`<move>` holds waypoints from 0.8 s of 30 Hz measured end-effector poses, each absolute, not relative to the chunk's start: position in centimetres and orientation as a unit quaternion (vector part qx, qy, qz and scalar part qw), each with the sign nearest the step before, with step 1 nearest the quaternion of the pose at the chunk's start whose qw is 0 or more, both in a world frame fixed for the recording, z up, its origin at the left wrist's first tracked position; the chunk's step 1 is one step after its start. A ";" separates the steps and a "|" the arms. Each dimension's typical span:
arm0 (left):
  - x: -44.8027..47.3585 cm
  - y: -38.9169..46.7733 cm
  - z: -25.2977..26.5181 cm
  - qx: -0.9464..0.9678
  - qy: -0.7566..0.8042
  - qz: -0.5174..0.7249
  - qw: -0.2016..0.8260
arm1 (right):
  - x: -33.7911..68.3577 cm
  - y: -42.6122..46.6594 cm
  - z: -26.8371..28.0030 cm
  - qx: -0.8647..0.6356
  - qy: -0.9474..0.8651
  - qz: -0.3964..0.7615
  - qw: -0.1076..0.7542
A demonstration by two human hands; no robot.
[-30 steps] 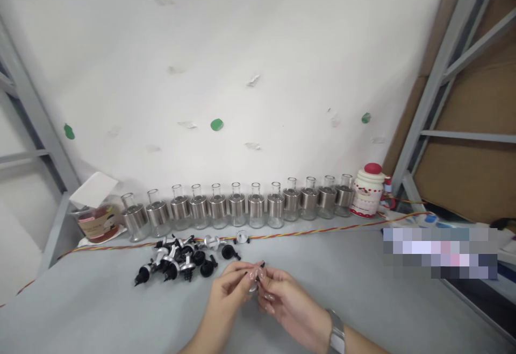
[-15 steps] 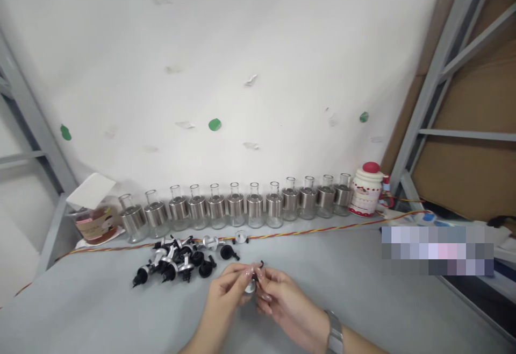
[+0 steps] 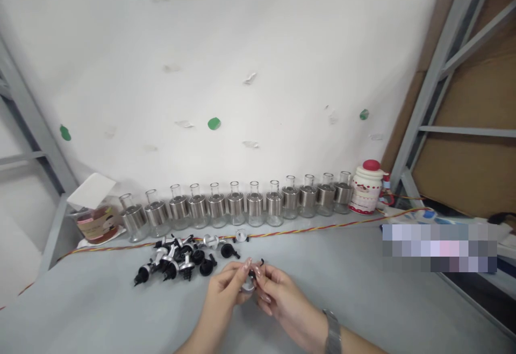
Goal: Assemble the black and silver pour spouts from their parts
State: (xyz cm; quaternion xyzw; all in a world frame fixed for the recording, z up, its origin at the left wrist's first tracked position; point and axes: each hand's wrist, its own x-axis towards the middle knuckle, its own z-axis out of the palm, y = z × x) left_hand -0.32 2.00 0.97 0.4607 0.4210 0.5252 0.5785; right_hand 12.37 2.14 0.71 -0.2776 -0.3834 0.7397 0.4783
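Between both hands, low in the middle of the view, is a silver and black bottle pourer (image 3: 248, 286). My left hand (image 3: 226, 288) is closed around its silver collar, with the thumb pointing up along the black part. With fingers pinched, my right hand (image 3: 278, 291) holds the black end from the other side. A small black tip sticks out above the right fingers. Much of the pourer is hidden by the fingers. To the left of my hands lies a loose pile of similar pourers (image 3: 186, 263), silver and black.
A row of glass bottles (image 3: 255, 207) with metal sleeves stands along the wall. At its right end is a white jar (image 3: 365, 191) with a red lid; at its left, a plastic tub (image 3: 97, 226). A red and yellow twisted cord (image 3: 298, 232) crosses the grey table (image 3: 342, 278).
My left thumb has shifted slightly up and left, baring more of the pourer's black part. Both hands keep hold of it in nearly the same place.
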 end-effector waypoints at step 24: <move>0.3 1.7 2.7 0.368 0.391 0.516 0.667 | 11.9 2.2 -0.1 -0.367 -0.416 0.667 0.497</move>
